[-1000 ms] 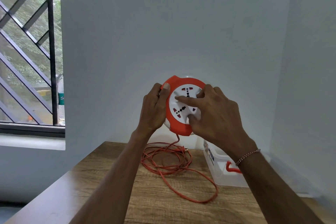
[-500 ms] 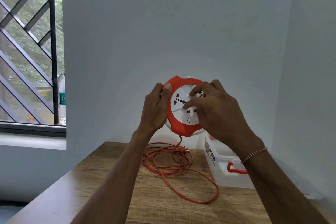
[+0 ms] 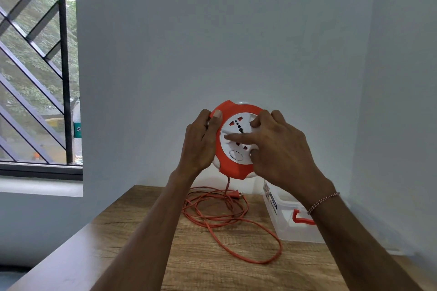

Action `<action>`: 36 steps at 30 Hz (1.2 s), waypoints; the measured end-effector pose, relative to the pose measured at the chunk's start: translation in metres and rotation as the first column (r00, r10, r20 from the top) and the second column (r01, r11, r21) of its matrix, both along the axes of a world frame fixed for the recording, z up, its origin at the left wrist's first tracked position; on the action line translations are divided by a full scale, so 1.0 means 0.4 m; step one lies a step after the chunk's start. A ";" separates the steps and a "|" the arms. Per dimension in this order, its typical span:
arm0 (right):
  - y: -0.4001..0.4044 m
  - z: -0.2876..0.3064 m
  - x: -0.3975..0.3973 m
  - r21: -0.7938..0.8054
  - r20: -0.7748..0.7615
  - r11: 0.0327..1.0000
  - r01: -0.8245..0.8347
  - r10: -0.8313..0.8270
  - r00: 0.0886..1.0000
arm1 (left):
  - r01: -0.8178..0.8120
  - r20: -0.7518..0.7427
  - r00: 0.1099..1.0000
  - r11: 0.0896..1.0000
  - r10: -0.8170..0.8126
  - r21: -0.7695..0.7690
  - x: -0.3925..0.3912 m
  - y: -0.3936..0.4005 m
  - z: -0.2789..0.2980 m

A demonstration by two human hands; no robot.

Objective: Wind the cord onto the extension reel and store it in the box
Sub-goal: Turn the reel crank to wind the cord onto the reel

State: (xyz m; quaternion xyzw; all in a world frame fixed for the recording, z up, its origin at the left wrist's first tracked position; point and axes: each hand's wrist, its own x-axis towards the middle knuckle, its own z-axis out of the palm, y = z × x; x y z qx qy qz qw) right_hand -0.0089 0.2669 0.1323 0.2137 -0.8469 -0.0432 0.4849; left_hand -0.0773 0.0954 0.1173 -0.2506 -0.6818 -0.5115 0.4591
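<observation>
Wood-grain table (image 3: 212,267) runs from the bottom of the view back to a pale wall, with a barred window (image 3: 35,66) off to the left. At the table's right edge, against the wall, sits a clear plastic box (image 3: 287,224) with a red latch, partly hidden behind the right forearm. Loose on the tabletop just left of the box lies the orange cord (image 3: 224,217), piled in slack loops with one long loop trailing toward the viewer and its plug (image 3: 235,194) at the back of the pile; a single strand rises from the heap to the underside of the reel. Held up in the air above that pile, well clear of the table, is the round orange-and-white extension reel (image 3: 233,146), its socket face turned to the camera. Left hand (image 3: 201,144) clamps the reel's left rim, thumb across the orange front and fingers wrapped behind. Right hand (image 3: 276,146) spreads over the white centre disc, fingertips pressing on it, apparently to turn it. Hard, smooth plastic like this looks light yet slippery, so the rigid rim seems the safe place to grip, while the thin limp cord will likely kink or snag unless fed in evenly.
</observation>
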 end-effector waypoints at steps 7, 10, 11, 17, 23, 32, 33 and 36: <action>-0.006 -0.002 -0.004 -0.187 -0.036 0.982 -0.012 0.005 0.999 | -0.011 0.010 1.000 1.000 0.011 0.020 0.001 0.000 0.001; -0.006 0.008 0.000 -0.209 0.003 0.977 -0.033 0.034 0.999 | -0.007 0.017 1.000 1.000 0.006 0.030 0.002 -0.001 0.001; -0.005 0.011 0.002 -0.196 0.006 0.980 -0.040 0.042 0.999 | -0.005 0.019 1.000 0.999 0.005 0.033 0.002 0.000 0.001; 0.006 0.024 0.008 -0.068 -0.083 0.977 -0.203 0.197 0.977 | -0.005 0.029 1.000 1.000 0.004 0.030 0.004 0.001 0.001; -0.001 0.028 0.019 0.132 0.123 0.990 -0.048 0.032 0.992 | 0.001 0.006 1.000 1.000 -0.001 0.018 0.003 0.003 0.002; -0.002 0.009 0.006 0.037 0.043 0.999 -0.006 0.005 0.999 | 0.013 0.019 1.000 1.000 -0.013 0.009 0.003 0.002 -0.001; 0.000 0.005 0.003 0.013 0.027 1.000 -0.003 0.002 1.000 | 0.012 0.019 1.000 1.000 -0.012 0.010 0.004 0.002 -0.001; -0.001 -0.003 -0.003 -0.071 -0.002 0.997 0.009 -0.009 1.000 | 0.011 0.017 1.000 1.000 -0.011 0.017 0.005 0.003 -0.002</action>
